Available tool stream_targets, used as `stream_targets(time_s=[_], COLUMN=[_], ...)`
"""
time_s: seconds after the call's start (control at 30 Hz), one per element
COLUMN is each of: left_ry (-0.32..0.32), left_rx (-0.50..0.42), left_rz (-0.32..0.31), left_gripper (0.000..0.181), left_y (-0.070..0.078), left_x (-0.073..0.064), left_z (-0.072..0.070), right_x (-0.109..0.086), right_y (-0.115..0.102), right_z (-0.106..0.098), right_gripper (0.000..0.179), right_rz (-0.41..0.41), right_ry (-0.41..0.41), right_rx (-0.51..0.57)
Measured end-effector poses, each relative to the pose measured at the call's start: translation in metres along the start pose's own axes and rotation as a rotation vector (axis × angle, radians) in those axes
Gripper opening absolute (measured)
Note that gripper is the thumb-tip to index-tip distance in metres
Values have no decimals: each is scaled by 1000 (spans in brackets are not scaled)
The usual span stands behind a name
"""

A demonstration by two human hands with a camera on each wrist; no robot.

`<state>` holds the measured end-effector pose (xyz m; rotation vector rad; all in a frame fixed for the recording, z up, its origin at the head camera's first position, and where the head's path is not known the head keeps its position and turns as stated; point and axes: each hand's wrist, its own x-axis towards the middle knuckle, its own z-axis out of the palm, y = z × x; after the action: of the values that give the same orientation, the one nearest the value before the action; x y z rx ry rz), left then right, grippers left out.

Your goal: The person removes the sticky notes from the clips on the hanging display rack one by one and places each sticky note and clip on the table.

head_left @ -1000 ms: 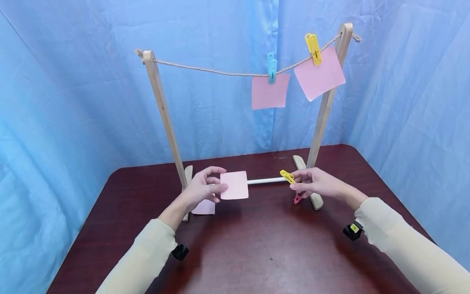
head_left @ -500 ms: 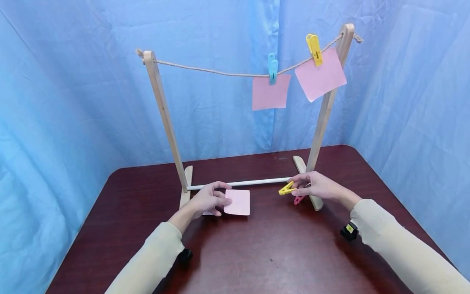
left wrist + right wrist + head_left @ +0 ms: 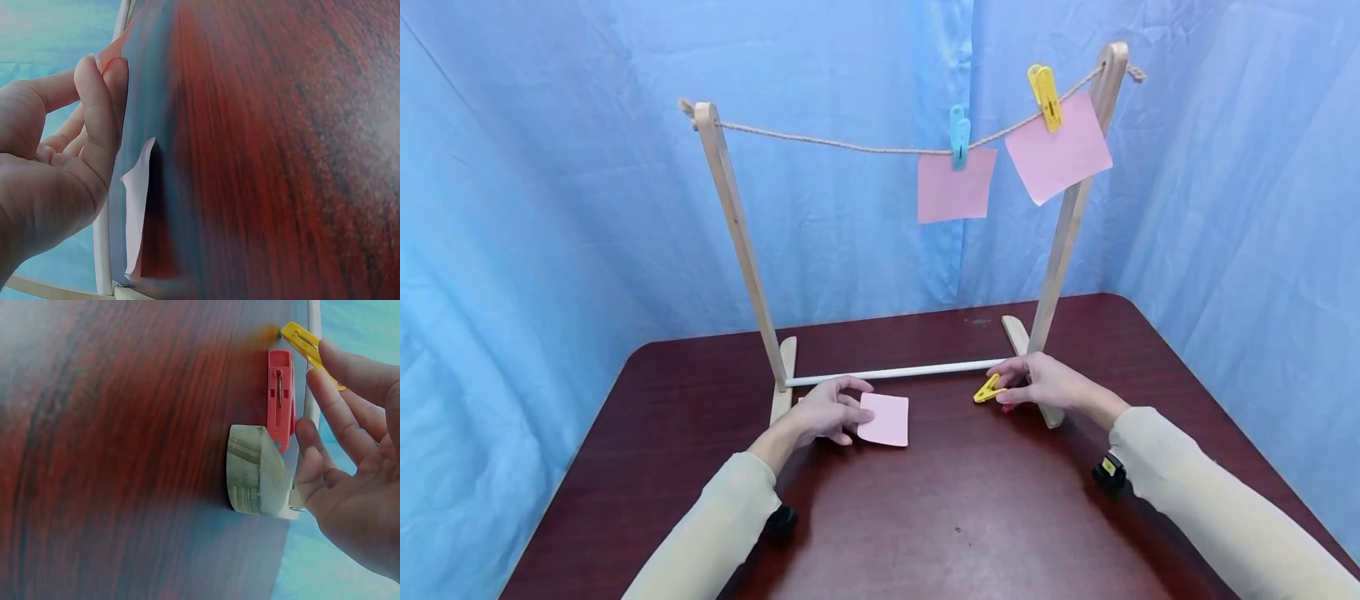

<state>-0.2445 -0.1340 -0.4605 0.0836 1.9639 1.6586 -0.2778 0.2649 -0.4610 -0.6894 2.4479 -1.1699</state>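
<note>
My left hand (image 3: 823,417) pinches a square pink paper note (image 3: 889,420) by its left edge, low over the table. Another pink note (image 3: 137,215), with a curled edge, lies on the table beneath that hand; the head view mostly hides it. On the other side, my right hand (image 3: 1041,386) pinches a yellow clothespin (image 3: 987,389) between thumb and fingers, close to the tabletop. A red clothespin (image 3: 280,394) lies just below the right hand, beside the stand's wooden foot (image 3: 250,469).
A wooden stand (image 3: 737,225) carries a sagging rope (image 3: 827,142). From it hang a pink note (image 3: 955,196) under a blue clothespin (image 3: 959,137) and another note (image 3: 1060,158) under a yellow clothespin (image 3: 1045,98). A white rod (image 3: 917,369) joins the feet on the dark table (image 3: 880,517).
Both hands have come down toward the table, the left still pinching its note. The yellow clothespin in my right hand has tilted, its tip now pointing down to the left.
</note>
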Motion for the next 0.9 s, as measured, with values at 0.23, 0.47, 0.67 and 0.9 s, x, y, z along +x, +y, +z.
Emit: stream_targets(time_s=[0.23,0.47,0.67,0.9], left_ry=[-15,-7,-14,-19], left_rx=[20,6,21,27], left_rz=[3,-21,-14,-8], left_gripper=[56,57,54,51], left_y=[-1,1,-2,-4], left_x=[-2,-6,-7,-10], left_z=[-3,-9,-13,-16], right_x=[-1,1,1,2], right_y=[-2,1,1,-3], right_z=[0,2,3,5], right_gripper=[49,49,48,48], right_rz=[20,27,53,80], right_ry=[42,73,96,97], right_rx=[-131,-181,-196,-184])
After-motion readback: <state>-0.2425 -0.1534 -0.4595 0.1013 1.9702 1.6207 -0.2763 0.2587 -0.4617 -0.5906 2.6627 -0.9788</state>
